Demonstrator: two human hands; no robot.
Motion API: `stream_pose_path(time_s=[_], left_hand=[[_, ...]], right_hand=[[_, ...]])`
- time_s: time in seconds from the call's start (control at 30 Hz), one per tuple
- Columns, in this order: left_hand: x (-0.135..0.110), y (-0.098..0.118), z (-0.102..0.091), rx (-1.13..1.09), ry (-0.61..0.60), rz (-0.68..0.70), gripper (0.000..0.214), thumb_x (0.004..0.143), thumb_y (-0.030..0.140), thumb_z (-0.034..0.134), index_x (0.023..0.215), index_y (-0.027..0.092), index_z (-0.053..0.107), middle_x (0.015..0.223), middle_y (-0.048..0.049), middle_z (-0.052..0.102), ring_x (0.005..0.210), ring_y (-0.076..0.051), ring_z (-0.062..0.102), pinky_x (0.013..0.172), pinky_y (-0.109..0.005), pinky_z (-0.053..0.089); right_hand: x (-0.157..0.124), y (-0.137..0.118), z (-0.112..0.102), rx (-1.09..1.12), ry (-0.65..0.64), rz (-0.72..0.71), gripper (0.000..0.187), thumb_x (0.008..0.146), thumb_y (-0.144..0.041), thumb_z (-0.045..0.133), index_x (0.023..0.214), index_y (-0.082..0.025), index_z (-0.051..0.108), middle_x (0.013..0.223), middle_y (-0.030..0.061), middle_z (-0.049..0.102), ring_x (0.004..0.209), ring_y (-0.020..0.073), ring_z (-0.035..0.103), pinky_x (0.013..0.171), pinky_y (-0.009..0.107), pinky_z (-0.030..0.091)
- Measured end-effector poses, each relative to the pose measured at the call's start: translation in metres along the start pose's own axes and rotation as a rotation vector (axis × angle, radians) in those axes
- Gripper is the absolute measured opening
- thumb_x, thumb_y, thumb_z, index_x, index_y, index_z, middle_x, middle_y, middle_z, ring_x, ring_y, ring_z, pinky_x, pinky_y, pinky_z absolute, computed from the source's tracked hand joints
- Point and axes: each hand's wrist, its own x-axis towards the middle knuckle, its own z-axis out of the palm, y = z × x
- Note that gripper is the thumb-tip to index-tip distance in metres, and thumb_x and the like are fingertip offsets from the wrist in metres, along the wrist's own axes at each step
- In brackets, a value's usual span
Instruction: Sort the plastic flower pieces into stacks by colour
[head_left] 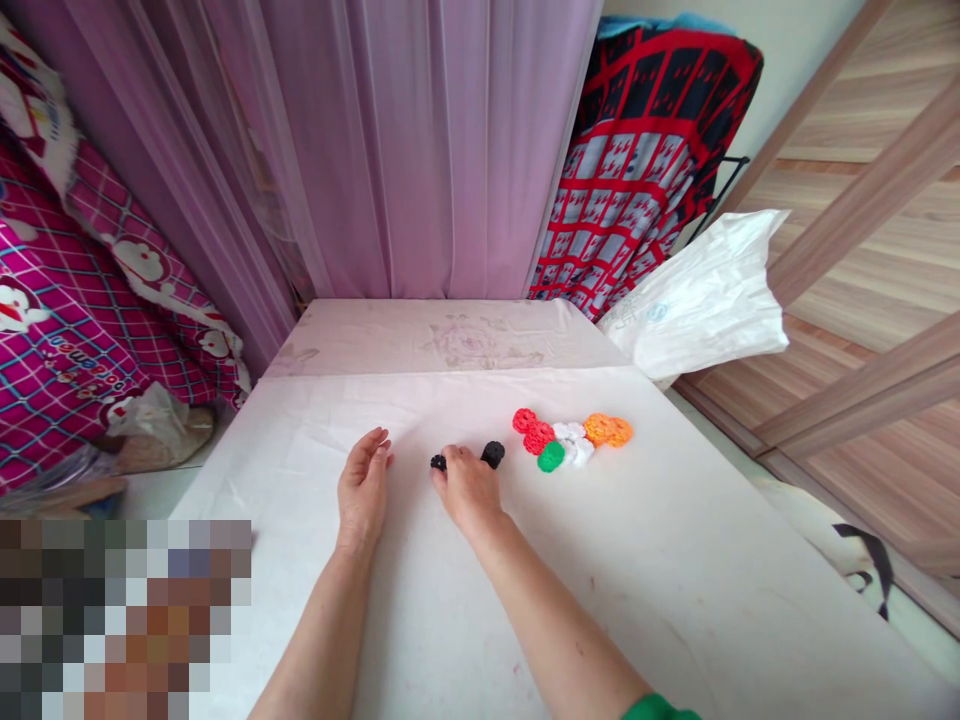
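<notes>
My right hand rests on the white table with its fingers curled down onto small black plastic discs; one black piece pokes out at its left and one at its right. My left hand lies flat beside it, fingers stretched out, holding nothing. Just right of the black pieces sits a cluster of flower-shaped discs: red ones, a green one, white ones and orange ones.
A pink curtain hangs behind the table. A white plastic bag lies at the table's back right corner, with a red patterned blanket behind it. Pink bedding is piled at the left.
</notes>
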Motion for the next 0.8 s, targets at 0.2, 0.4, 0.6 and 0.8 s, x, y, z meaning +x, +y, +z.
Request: stream_pose_path(time_s=[0.2, 0.4, 0.6, 0.8], left_hand=[[0.000, -0.001, 0.001, 0.009, 0.004, 0.006, 0.040, 0.077, 0.044, 0.067, 0.110, 0.022, 0.064, 0.123, -0.0102, 0.066, 0.111, -0.022, 0.063, 0.095, -0.039, 0.051], [0.000, -0.002, 0.001, 0.027, 0.004, 0.021, 0.040, 0.077, 0.045, 0.067, 0.109, 0.022, 0.065, 0.122, -0.0106, 0.067, 0.111, -0.022, 0.064, 0.095, -0.039, 0.051], [0.001, -0.002, 0.001, 0.029, -0.004, 0.014, 0.040, 0.077, 0.045, 0.068, 0.110, 0.022, 0.065, 0.123, -0.0105, 0.067, 0.111, -0.022, 0.064, 0.096, -0.040, 0.051], [0.000, 0.003, 0.003, 0.025, 0.007, -0.010, 0.041, 0.075, 0.045, 0.069, 0.109, 0.021, 0.066, 0.120, -0.0103, 0.068, 0.113, -0.023, 0.062, 0.096, -0.041, 0.051]], right_hand=[[-0.008, -0.001, 0.003, 0.013, -0.032, 0.028, 0.026, 0.090, -0.033, 0.059, 0.108, -0.015, 0.065, 0.104, 0.0127, 0.072, 0.095, 0.0228, 0.070, 0.075, 0.029, 0.049], [-0.038, 0.026, 0.005, 0.135, 0.011, 0.007, 0.016, 0.085, -0.031, 0.063, 0.097, -0.022, 0.068, 0.091, 0.0031, 0.075, 0.086, 0.0186, 0.070, 0.072, 0.026, 0.044], [-0.028, 0.063, -0.032, 0.172, 0.243, 0.112, 0.020, 0.084, -0.034, 0.065, 0.101, -0.024, 0.066, 0.085, -0.0010, 0.072, 0.081, 0.0156, 0.066, 0.064, 0.024, 0.038], [-0.007, 0.070, -0.046, 0.084, 0.233, 0.122, 0.015, 0.084, -0.031, 0.064, 0.096, -0.023, 0.065, 0.089, -0.0001, 0.072, 0.079, 0.0147, 0.065, 0.063, 0.024, 0.036]])
